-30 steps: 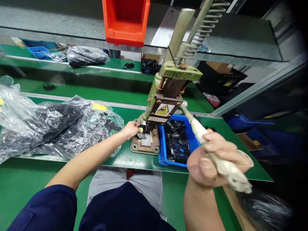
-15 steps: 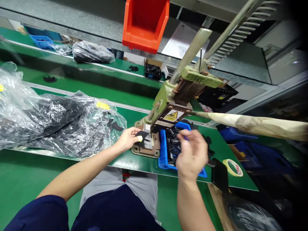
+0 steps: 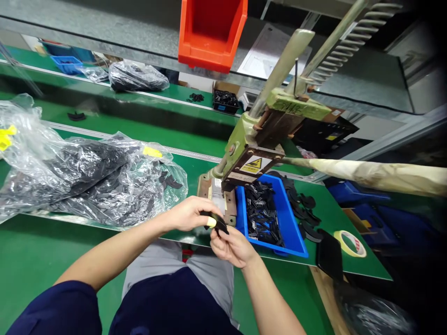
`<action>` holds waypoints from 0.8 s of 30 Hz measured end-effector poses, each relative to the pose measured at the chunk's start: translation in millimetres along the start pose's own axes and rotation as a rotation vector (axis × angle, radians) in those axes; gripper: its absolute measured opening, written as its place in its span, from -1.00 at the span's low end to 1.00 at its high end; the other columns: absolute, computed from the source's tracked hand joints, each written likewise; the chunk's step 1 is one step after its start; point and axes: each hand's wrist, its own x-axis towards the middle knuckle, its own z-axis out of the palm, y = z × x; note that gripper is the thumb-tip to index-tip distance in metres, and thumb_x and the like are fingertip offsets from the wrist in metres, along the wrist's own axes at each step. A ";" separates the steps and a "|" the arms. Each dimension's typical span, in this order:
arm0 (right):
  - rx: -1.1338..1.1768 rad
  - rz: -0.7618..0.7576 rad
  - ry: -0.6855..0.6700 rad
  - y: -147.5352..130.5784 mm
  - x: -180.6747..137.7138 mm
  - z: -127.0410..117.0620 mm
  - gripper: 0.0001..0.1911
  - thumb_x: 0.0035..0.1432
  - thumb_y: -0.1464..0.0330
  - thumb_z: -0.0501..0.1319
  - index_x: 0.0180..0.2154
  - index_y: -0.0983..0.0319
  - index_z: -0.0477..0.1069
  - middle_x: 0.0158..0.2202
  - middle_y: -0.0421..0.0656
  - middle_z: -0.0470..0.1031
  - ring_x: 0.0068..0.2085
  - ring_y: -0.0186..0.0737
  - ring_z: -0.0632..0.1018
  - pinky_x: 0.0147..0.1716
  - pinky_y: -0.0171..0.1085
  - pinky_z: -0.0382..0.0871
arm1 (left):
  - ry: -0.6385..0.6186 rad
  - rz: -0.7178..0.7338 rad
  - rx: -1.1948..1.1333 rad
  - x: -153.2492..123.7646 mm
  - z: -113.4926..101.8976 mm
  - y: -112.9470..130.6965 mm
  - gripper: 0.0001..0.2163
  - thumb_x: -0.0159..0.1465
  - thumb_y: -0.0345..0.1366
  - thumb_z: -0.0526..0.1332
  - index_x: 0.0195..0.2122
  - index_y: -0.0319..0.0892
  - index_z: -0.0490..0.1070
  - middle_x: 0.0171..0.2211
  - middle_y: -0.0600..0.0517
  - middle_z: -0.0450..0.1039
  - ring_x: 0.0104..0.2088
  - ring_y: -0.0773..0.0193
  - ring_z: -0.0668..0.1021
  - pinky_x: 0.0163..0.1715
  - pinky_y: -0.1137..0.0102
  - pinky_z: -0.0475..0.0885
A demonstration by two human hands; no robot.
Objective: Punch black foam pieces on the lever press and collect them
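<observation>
My left hand [image 3: 199,215], yellow tape round its thumb, grips a curved black plastic piece [image 3: 221,226] in front of the press. At the lower end of that piece, my right hand [image 3: 231,245] closes its fingertips on it; whether they also pinch a smaller part is hidden. Just beyond both hands stands the green hand press [image 3: 240,146], its base plate [image 3: 230,209] partly covered by my fingers. To the right of the base sits a blue bin [image 3: 293,232] with many small black plastic parts [image 3: 261,211].
Clear plastic bags [image 3: 115,186] of black pieces cover the bench's left side. Loose curved black pieces [image 3: 300,204], a dark flat phone-like object [image 3: 329,255] and a tape roll [image 3: 350,243] lie right of the bin. The press's long wrapped lever [image 3: 366,176] reaches right; an orange bin [image 3: 206,56] hangs above.
My right hand has moved left from over the blue bin to the black piece. My left hand has drawn the piece off the press base, toward me.
</observation>
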 end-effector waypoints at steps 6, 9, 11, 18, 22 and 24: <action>-0.033 -0.142 0.128 29.3 -8.8 9.1 -0.60 0.13 0.07 0.35 -0.31 0.31 0.43 -0.61 -0.29 0.30 -0.61 -0.49 0.27 -0.60 -0.40 -0.09 | -0.154 0.071 0.036 2.2 -3.4 20.6 -0.82 0.26 -0.33 0.27 -0.18 -0.10 0.66 -0.23 -0.04 0.65 -0.26 0.22 0.63 -0.23 0.48 0.43; -0.039 -0.209 0.184 40.1 -12.2 16.0 -0.62 0.16 0.08 0.34 -0.31 0.29 0.43 -0.59 -0.26 0.35 -0.59 -0.48 0.29 -0.58 -0.38 -0.04 | -0.144 0.066 0.035 3.4 -2.0 35.0 -0.84 0.23 -0.38 0.29 -0.26 -0.05 0.67 -0.27 -0.01 0.65 -0.28 0.23 0.63 -0.23 0.49 0.43; -0.014 -0.223 0.174 41.8 -14.3 21.0 -0.59 0.13 0.02 0.33 -0.33 0.27 0.42 -0.61 -0.28 0.34 -0.61 -0.47 0.27 -0.60 -0.37 0.01 | -0.151 0.030 -0.031 3.6 -1.7 38.9 -0.85 0.19 -0.37 0.32 -0.24 -0.06 0.66 -0.25 -0.01 0.65 -0.25 0.21 0.63 -0.21 0.48 0.45; 0.056 -0.141 0.099 22.2 -8.7 25.0 -0.51 0.03 -0.09 0.33 -0.36 0.22 0.41 -0.65 -0.34 0.22 -0.71 -0.45 0.21 -0.74 -0.38 0.00 | 0.057 -0.184 -0.342 -4.2 8.4 10.1 -0.76 0.14 -0.25 0.38 -0.19 -0.23 0.56 -0.30 -0.02 0.58 -0.31 0.25 0.57 -0.27 0.43 0.45; -0.007 -0.155 0.207 24.4 4.4 18.6 -0.47 0.12 -0.09 0.25 -0.21 0.26 0.48 -0.55 -0.24 0.35 -0.60 -0.39 0.36 -0.68 -0.39 0.12 | 0.287 -0.238 -0.226 -13.5 13.1 1.1 -0.85 0.12 -0.30 0.36 -0.27 -0.21 0.56 -0.34 0.02 0.55 -0.34 0.30 0.54 -0.29 0.45 0.43; -0.076 -0.175 0.276 30.0 8.5 14.1 -0.47 0.15 -0.09 0.21 -0.18 0.26 0.48 -0.51 -0.21 0.39 -0.55 -0.36 0.40 -0.64 -0.38 0.17 | 0.382 -0.256 -0.163 -17.7 11.5 -2.1 -0.87 0.11 -0.33 0.36 -0.30 -0.20 0.56 -0.36 0.04 0.54 -0.36 0.32 0.51 -0.34 0.47 0.40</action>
